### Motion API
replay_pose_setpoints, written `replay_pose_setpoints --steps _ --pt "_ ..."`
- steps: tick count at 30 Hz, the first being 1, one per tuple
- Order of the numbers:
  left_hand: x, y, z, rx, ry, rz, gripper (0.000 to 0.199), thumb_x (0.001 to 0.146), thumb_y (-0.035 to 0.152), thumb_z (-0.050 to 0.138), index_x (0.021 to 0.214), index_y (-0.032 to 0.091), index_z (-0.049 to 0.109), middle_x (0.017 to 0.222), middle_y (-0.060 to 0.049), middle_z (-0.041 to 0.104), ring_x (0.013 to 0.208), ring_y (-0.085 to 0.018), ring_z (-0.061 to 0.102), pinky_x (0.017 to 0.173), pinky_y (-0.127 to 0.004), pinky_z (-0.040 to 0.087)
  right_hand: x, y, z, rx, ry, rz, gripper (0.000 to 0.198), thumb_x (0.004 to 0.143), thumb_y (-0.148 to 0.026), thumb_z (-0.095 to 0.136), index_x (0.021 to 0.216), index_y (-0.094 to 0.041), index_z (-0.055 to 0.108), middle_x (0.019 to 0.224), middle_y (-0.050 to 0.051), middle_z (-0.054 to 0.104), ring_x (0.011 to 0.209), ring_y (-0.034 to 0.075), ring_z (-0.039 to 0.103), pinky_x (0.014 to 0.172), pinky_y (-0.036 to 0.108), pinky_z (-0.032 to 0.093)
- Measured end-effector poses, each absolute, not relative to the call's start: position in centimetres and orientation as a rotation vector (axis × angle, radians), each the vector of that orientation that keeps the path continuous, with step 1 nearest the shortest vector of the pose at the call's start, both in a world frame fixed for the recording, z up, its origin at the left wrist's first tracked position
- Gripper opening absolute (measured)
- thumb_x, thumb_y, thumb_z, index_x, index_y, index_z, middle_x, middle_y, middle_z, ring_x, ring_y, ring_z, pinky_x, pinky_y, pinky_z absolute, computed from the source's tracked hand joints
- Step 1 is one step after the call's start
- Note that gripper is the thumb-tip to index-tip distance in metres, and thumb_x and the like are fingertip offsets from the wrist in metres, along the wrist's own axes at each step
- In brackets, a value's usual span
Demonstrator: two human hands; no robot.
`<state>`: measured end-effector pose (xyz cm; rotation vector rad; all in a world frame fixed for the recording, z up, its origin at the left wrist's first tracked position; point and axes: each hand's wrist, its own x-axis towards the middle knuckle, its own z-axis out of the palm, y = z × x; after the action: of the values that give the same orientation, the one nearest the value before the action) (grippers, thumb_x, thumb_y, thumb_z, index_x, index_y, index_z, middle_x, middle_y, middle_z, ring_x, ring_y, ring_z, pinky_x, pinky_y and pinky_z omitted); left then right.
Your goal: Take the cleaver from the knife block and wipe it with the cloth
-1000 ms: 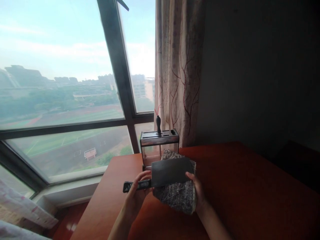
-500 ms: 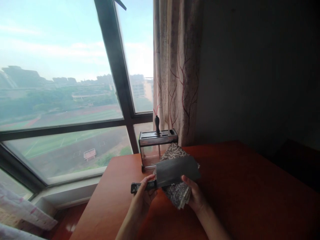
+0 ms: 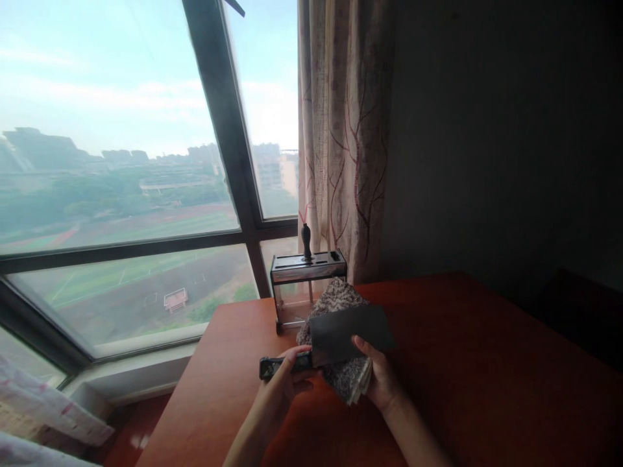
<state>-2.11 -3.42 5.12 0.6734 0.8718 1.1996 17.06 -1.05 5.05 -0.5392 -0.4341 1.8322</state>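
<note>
Cleaver (image 3: pixel 349 332) handle in left hand (image 3: pixel 282 383); right hand (image 3: pixel 379 383) grips cloth (image 3: pixel 341 376).

Dark grey cleaver (image 3: pixel 350 332), speckled grey cloth (image 3: pixel 346 379), reddish-brown table (image 3: pixel 487 389).

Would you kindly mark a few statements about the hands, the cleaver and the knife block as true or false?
1. The left hand grips the cleaver by its handle. True.
2. The right hand holds a cloth against the blade. True.
3. The knife block has no handle showing in it. False: one dark handle stands in it.
4. The cleaver lies flat on the table. False: both hands hold it up.
</note>
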Motion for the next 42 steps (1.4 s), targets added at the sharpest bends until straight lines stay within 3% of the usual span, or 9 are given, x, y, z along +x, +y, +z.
replay_pose_setpoints --steps 3,9,18,22,27,34,42 --pt "-1.7 -3.5 5.3 0.689 0.880 1.213 0.043 0.072 0.046 0.071 0.102 0.015 0.068 0.094 -0.014 0.073 0.080 -0.027 0.071 0.061 -0.029 0.049 17.1 -1.0 4.9 -0.548 -0.423 1.832 0.049 0.074 -0.037 0.072 0.116 -0.014 0.063 0.102 0.012 0.073 0.094 0.032 0.069 0.078 0.043 0.057" --pt "-1.1 -3.7 5.1 0.722 0.883 1.248 0.038 0.072 0.042 0.072 0.099 0.015 0.069 0.092 -0.014 0.074 0.081 -0.028 0.071 0.065 -0.031 0.051 17.2 -0.7 4.5 -0.546 -0.346 1.821 0.033 0.078 -0.040 0.069 0.104 -0.021 0.066 0.100 0.007 0.074 0.094 0.029 0.070 0.078 0.043 0.058" --pt "-1.3 -3.7 5.3 0.700 0.854 1.217 0.041 0.072 0.043 0.072 0.099 0.012 0.070 0.095 -0.017 0.073 0.083 -0.030 0.070 0.068 -0.033 0.050 17.4 -0.5 4.5 -0.568 -0.399 1.867 0.052 0.075 -0.047 0.070 0.118 -0.020 0.060 0.091 0.007 0.076 0.086 0.029 0.072 0.078 0.043 0.058" --pt "-1.5 -3.8 5.8 0.640 0.861 1.244 0.038 0.074 0.043 0.069 0.100 0.015 0.070 0.094 -0.014 0.074 0.082 -0.026 0.070 0.066 -0.029 0.049 18.1 -0.4 4.4 -0.544 -0.436 1.881 0.053 0.077 -0.045 0.070 0.121 -0.019 0.058 0.095 0.008 0.075 0.089 0.029 0.071 0.079 0.043 0.058" --pt "-2.3 -3.6 6.5 0.629 0.901 1.292 0.041 0.074 0.044 0.068 0.104 0.017 0.068 0.094 -0.012 0.074 0.090 -0.028 0.069 0.066 -0.029 0.048 19.5 0.1 4.2 -0.538 -0.428 1.793 0.051 0.073 -0.039 0.075 0.118 -0.020 0.060 0.101 0.007 0.074 0.093 0.028 0.069 0.084 0.043 0.056" --pt "-3.9 -3.4 6.1 0.628 0.926 1.327 0.040 0.072 0.044 0.070 0.102 0.017 0.068 0.090 -0.010 0.075 0.078 -0.024 0.071 0.062 -0.027 0.048 21.1 0.5 4.6 -0.523 -0.344 1.744 0.047 0.079 -0.043 0.066 0.121 -0.023 0.059 0.113 0.007 0.070 0.098 0.029 0.068 0.084 0.046 0.055" --pt "-4.6 -3.6 5.5 0.549 0.976 1.363 0.042 0.074 0.047 0.067 0.104 0.018 0.066 0.099 -0.012 0.074 0.094 -0.027 0.069 0.080 -0.033 0.049 22.3 1.5 3.8 -0.601 -0.254 1.414 0.053 0.074 -0.035 0.072 0.124 -0.028 0.056 0.111 0.001 0.071 0.102 0.025 0.066 0.089 0.044 0.054"
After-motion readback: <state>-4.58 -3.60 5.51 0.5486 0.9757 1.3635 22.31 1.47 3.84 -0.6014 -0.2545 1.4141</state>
